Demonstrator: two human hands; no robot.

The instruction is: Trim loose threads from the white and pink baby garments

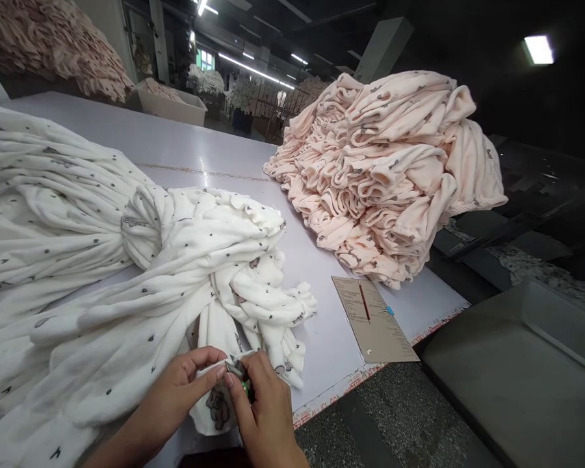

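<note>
A big bundle of white printed garments (127, 273) lies across the left of the white table (205, 156), tied round its middle. At the near edge my left hand (180, 390) pinches the end of one white piece (214, 403). My right hand (266, 409) is closed round a small metal tool with a green part (244, 385), its tip against the same cloth. Both hands touch at the fingertips.
A tall stack of folded pink garments (385, 175) sits at the table's right. A brown card with a red pen (373, 318) lies near the front edge. More pink piles (53, 45) and a bin (168, 104) stand at the back. A grey tray (517, 370) is at right.
</note>
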